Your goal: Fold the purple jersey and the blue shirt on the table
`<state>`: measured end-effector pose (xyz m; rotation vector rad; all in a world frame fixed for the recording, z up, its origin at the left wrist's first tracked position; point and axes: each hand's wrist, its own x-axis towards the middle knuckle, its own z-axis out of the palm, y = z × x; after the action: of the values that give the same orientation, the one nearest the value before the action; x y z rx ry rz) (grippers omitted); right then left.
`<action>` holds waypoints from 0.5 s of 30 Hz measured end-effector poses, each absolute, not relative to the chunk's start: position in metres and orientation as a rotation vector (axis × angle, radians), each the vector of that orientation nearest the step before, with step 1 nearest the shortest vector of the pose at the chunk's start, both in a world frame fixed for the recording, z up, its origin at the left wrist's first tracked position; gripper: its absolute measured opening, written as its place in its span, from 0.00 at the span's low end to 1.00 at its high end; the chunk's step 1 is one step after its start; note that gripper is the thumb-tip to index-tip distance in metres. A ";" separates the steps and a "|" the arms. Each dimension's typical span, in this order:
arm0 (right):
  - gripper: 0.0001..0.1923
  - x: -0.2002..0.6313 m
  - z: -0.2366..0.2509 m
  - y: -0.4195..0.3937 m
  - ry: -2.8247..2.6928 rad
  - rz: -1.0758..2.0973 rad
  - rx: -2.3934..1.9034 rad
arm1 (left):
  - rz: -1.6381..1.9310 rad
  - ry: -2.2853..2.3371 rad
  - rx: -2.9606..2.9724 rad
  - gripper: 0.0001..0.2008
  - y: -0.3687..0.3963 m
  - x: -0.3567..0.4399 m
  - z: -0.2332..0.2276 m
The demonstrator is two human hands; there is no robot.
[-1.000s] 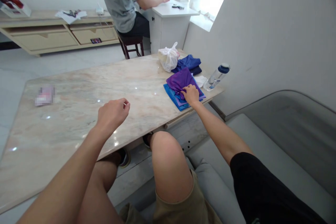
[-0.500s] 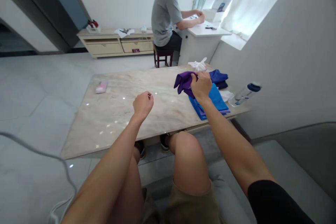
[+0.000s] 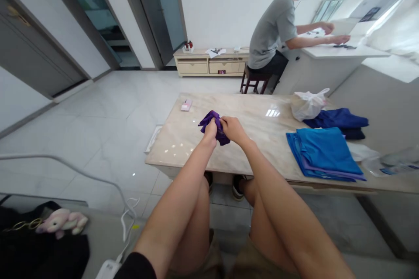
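1. A bunched purple cloth (image 3: pixel 212 125) is held above the marble table (image 3: pixel 248 148), over its near-left part, just inside the near edge.
2. The left hand (image 3: pixel 210 130) is clenched on the left side of the purple cloth, with the fingers curled into the fabric.
3. The right hand (image 3: pixel 231 129) is closed on the right side of the same cloth; the two hands are seen touching or nearly touching, knuckle to knuckle.
4. A stack of folded blue cloths (image 3: pixel 322 154) is laid near the near-right edge of the table, well apart from the hands.
5. A folded dark-blue garment (image 3: pixel 340 120) is placed behind the stack, toward the far-right corner.
6. A knotted white plastic bag (image 3: pixel 307 103) is set just beside the dark-blue garment, at the far edge.
7. A small pink object (image 3: pixel 186 104) is seen near the far-left corner of the table.
8. A clear bottle (image 3: pixel 397 163), blurred, is laid at the right end of the table.
9. A second person in a grey shirt (image 3: pixel 273 30) is seated at a white counter (image 3: pixel 343 52) beyond the table, with both hands rested on it.
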<state>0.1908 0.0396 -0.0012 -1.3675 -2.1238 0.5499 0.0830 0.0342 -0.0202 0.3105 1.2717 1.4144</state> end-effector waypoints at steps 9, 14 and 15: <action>0.21 0.224 0.004 0.055 -1.635 1.036 -1.375 | 1.467 1.569 1.134 0.06 0.032 0.079 -0.005; 0.20 0.258 -0.002 0.055 -1.374 1.260 -1.417 | 1.007 1.736 1.666 0.14 0.025 0.090 0.002; 0.20 0.263 -0.003 0.054 -1.399 1.278 -1.425 | 0.899 1.777 1.757 0.16 0.023 0.093 0.003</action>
<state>0.2626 0.0541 -0.0034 -1.4254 -1.3989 1.2776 0.0927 0.0232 0.0028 1.7570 1.7771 0.8988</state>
